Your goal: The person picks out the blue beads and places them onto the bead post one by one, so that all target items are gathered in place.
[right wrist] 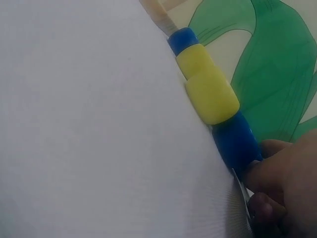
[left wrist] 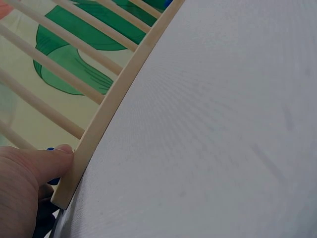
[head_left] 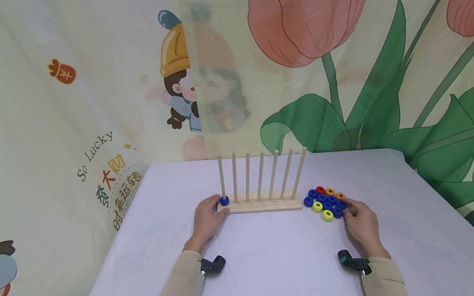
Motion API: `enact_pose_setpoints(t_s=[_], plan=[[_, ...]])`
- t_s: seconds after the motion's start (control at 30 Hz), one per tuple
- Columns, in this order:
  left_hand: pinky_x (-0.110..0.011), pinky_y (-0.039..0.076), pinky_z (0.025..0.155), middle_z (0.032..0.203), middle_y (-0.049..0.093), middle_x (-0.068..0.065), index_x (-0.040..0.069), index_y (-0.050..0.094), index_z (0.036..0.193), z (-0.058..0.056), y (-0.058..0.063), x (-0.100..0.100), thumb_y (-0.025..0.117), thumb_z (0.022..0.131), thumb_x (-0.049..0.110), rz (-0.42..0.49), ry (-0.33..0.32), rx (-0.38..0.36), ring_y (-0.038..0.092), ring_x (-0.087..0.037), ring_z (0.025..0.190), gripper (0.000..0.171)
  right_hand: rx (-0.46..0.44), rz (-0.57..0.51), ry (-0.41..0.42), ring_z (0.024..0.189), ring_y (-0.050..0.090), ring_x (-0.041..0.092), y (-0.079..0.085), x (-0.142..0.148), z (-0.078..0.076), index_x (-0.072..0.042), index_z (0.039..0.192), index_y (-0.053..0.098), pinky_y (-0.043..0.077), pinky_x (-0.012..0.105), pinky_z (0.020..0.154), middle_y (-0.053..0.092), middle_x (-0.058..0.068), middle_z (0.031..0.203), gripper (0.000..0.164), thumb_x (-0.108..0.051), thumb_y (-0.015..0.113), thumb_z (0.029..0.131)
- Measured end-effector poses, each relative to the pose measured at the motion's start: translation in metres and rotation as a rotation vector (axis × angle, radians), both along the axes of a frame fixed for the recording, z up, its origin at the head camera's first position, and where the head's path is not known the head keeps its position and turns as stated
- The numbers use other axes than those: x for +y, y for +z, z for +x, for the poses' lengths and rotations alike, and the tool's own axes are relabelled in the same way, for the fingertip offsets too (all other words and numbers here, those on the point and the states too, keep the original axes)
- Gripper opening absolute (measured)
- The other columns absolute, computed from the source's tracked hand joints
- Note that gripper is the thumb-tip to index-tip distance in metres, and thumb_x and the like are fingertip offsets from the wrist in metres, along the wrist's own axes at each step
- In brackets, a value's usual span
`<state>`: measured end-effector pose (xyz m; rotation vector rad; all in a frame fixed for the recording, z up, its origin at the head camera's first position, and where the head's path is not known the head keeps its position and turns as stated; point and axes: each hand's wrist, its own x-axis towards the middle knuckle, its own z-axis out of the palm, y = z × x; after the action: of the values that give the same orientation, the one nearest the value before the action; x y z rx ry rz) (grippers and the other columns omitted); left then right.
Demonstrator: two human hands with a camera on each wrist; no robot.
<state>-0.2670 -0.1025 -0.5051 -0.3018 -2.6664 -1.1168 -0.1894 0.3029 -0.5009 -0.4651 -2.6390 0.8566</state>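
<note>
A wooden stand (head_left: pixel 265 206) with a row of upright pegs stands at the middle of the table. One blue bead (head_left: pixel 224 201) sits at the foot of its leftmost peg. My left hand (head_left: pixel 208 217) grips the left end of the base, and its thumb (left wrist: pixel 57 161) lies along the front edge in the left wrist view. To the right of the stand lies a cluster of blue, yellow, orange and red ring beads (head_left: pixel 327 205). At the cluster's right edge, my right hand (head_left: pixel 362 224) pinches a blue bead (right wrist: pixel 237 144) between thumb and fingers, partly hiding it.
A white cloth (head_left: pixel 265 252) covers the table. Behind it hangs a printed curtain (head_left: pixel 226 78) with tulips and a cartoon figure. A dark wrist camera (head_left: pixel 213 265) is worn on the left wrist, and another camera (head_left: pixel 354 263) on the right.
</note>
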Motion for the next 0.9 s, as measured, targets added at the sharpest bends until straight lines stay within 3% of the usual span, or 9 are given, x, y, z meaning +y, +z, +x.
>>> enact_pose_setpoints(t_s=[0.2,0.63,0.9], plan=[[-0.055,0.031,0.111,0.132,0.059,-0.02,-0.004,0.058,0.13,0.0005,0.0005,-0.0004,0.076,0.085,0.022,0.002,-0.004,0.008,0.049,-0.039,0.127,0.055,-0.009,0.05,0.03,0.079,0.051,0.029,0.001,-0.0017,-0.002,-0.001,0.131,0.058,0.038,0.032,0.06,0.053,0.026,0.123,0.038,-0.003,0.059,0.093],[-0.054,0.031,0.112,0.134,0.058,-0.019,-0.003,0.058,0.13,-0.0004,0.0002,-0.0014,0.076,0.086,0.023,0.008,0.006,-0.008,0.048,-0.038,0.129,0.055,0.0,0.009,-0.01,0.082,0.05,0.03,-0.0005,-0.0025,-0.0039,0.001,0.127,0.06,0.04,0.037,0.065,0.056,0.023,0.11,0.035,-0.007,0.063,0.093],[-0.054,0.032,0.111,0.132,0.059,-0.019,-0.004,0.059,0.129,-0.0012,-0.0012,-0.0004,0.076,0.085,0.021,0.005,0.004,0.007,0.049,-0.039,0.128,0.054,-0.007,-0.061,-0.031,0.09,0.052,0.035,-0.0015,-0.0011,-0.0024,0.004,0.131,0.052,0.047,0.044,0.073,0.053,0.026,0.118,0.037,-0.012,0.058,0.098]])
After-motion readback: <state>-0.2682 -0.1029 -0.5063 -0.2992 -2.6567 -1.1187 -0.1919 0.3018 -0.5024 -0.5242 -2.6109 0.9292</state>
